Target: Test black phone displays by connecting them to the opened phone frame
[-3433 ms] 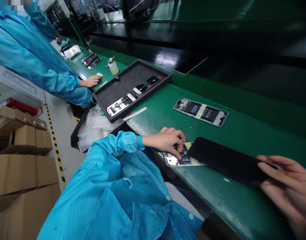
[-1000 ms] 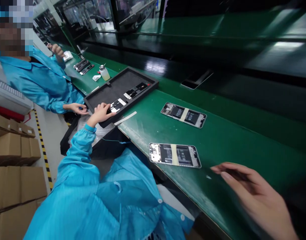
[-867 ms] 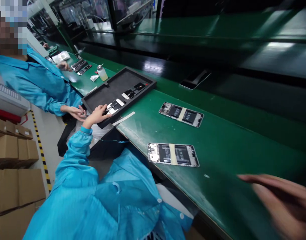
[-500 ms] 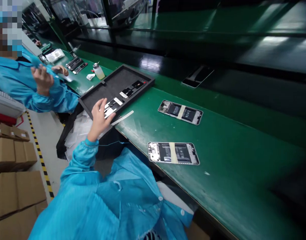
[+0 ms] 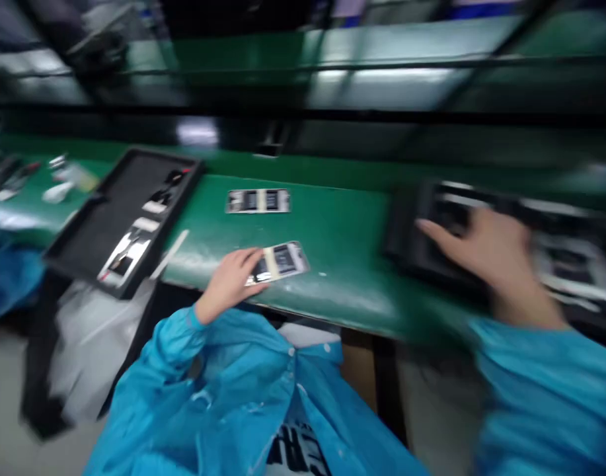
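Note:
An opened phone [image 5: 283,259] with a dark battery and a pale strip across it lies near the green bench's front edge, slightly tilted. My left hand [image 5: 232,281] closes around its left end, fingers on the far side and thumb on the near side. A second opened phone [image 5: 258,201] lies flat farther back. On the right, my right hand [image 5: 495,258] is over a black tray [image 5: 406,248] of phone parts. Its thumb stretches out to the left, apart from the other fingers, which are partly hidden and blurred; I see nothing held there.
To the left, a dark foam tray [image 5: 104,208] holds several phone parts along its right side. A pale strip [image 5: 170,254] lies beside it. Beyond stand a blurred bottle [image 5: 79,176] and a white wad [image 5: 57,192]. Crumpled clear plastic [image 5: 92,330] hangs below the bench edge.
The view has swung right. My left hand has left the foam tray and taken hold of the near phone, which is now turned a little. My right hand and the black tray have come into view.

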The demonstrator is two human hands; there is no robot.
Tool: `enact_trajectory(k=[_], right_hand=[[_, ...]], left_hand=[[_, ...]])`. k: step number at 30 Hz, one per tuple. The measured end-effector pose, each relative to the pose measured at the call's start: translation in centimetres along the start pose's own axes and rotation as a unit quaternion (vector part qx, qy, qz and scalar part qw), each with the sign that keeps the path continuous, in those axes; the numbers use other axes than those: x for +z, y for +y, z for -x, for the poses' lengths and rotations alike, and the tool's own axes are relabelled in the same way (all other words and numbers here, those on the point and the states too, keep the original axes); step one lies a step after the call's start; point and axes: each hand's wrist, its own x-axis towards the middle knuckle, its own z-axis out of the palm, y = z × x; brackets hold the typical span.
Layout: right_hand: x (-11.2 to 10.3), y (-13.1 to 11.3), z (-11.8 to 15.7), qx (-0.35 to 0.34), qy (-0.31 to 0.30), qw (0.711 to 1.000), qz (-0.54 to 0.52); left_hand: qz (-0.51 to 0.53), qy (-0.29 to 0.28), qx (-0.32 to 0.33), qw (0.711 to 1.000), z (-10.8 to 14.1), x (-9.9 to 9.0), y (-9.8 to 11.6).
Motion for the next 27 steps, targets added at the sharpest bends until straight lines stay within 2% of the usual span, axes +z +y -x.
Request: enact_trajectory(k=[1,3,6,10,15,20,22,24,25,26,27], right_hand=[[-1.5,1.0,1.2,0.046,-0.012,0.998,0.030],[-3.0,1.6,2.4,0.108,-0.037,0.992,0.059],[-2.9,1.6,1.9,0.131,-0.028,0.989,0.066],[-2.7,1.8,2.0,0.152,-0.026,0.986,0.059],[-3.4,2.0,1.9,0.134,-0.021,0.991,-0.002],[-5.1,2.5,1.0,0.131,0.013,0.990,-0.051],[-6.3,2.2,1.3,0.131,0.060,0.985,-0.094],[-7.4,0.7,2.1,0.118,0.140,0.958,-0.222],[-7.7,-0.6,2.9,0.099,0.152,0.928,-0.326],[-7.7,-2.4,3.7,0.071,0.128,0.884,-0.443],[-7.3,-4.5,4.7,0.031,0.039,0.827,-0.559]], left_hand=[[-0.002,0.007,0.011,1.000,-0.1,-0.3,-1.0],[-0.001,0.026,0.043,0.999,-0.5,-0.6,-3.0],[-0.013,0.047,0.059,0.997,-0.7,-0.2,-4.9],[-0.031,0.055,0.063,0.996,0.0,0.2,-4.8],[-0.039,0.061,0.068,0.995,-0.2,0.3,-4.8],[-0.031,0.063,0.066,0.995,-0.4,0.5,-5.5],[-0.015,0.073,0.064,0.995,-0.3,0.5,-5.4],[0.021,0.100,0.053,0.993,0.0,0.4,-4.9],[0.047,0.119,0.040,0.991,0.2,0.2,-4.3],[0.080,0.139,0.023,0.987,0.4,0.0,-3.6],[0.123,0.161,0.006,0.979,0.6,-0.2,-2.8]])
